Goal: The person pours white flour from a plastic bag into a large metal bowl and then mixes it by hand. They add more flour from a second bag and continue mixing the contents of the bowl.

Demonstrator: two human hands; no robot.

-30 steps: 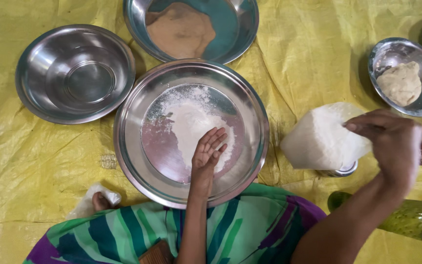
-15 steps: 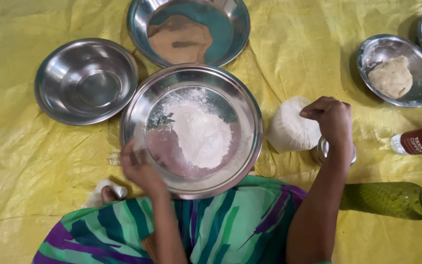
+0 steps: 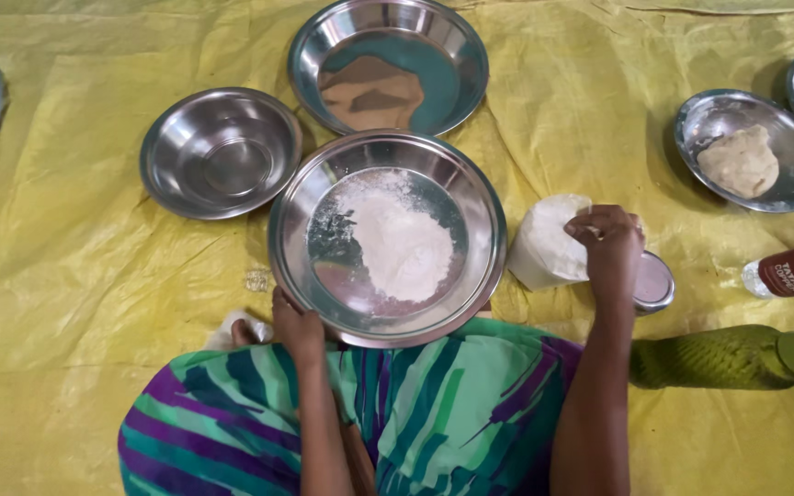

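A yellow sheet point(image 3: 94, 303) covers the floor. On it sit an empty steel bowl point(image 3: 221, 152), a steel plate with brown powder point(image 3: 388, 64), and a small bowl with a dough ball point(image 3: 751, 152). A green bottle point(image 3: 723, 356) lies on its side at the right, its cap end pointing right, near a small clear bottle point(image 3: 792, 269).

The big steel plate point(image 3: 470, 211) sits in the middle, round and shiny, with a heap of white flour point(image 3: 397, 243) in it. The left hand point(image 3: 298, 326) grips its near rim. The right hand point(image 3: 610, 248) is closed on a white bag of flour point(image 3: 549, 243) just beside the plate. A round lid point(image 3: 654, 283) lies by that hand.
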